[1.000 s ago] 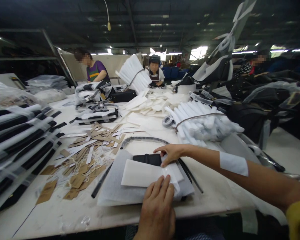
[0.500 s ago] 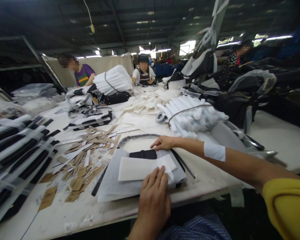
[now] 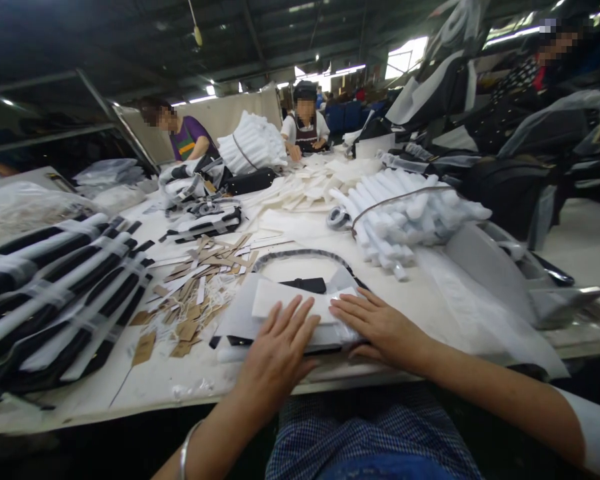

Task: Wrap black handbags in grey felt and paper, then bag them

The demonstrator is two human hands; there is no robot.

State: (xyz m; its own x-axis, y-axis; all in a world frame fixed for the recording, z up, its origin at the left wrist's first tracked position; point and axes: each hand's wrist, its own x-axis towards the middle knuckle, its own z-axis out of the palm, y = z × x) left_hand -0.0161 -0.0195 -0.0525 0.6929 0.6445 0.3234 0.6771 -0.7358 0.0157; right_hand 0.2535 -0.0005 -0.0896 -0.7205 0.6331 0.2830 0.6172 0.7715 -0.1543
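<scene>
Both of my hands lie on a flat black bag covered with thin white packing sheets. My left hand (image 3: 280,343) has its fingers spread on the near edge of a white foam sheet (image 3: 270,298). Fingers stretched out, my right hand (image 3: 375,327) rests on the right end of the covering, over a piece of clear wrap. A black strap (image 3: 307,285) shows past the sheet's far edge. Beyond it arches the bag's handle (image 3: 305,253), wound in grey film. Most of the bag's body is hidden under the sheets and my hands.
Cardboard tags with strings (image 3: 187,330) lie to the left, beside stacked wrapped black straps (image 3: 55,287). A tied bundle of white foam tubes (image 3: 405,207) stands right of centre, with translucent sheeting (image 3: 490,313) nearer me. Two co-workers, one in purple (image 3: 190,137), are across the table.
My right hand has come back from beside the black strap onto the covering. My left hand's fingers have spread on the foam sheet. The view has shifted, so most things sit elsewhere in the frame.
</scene>
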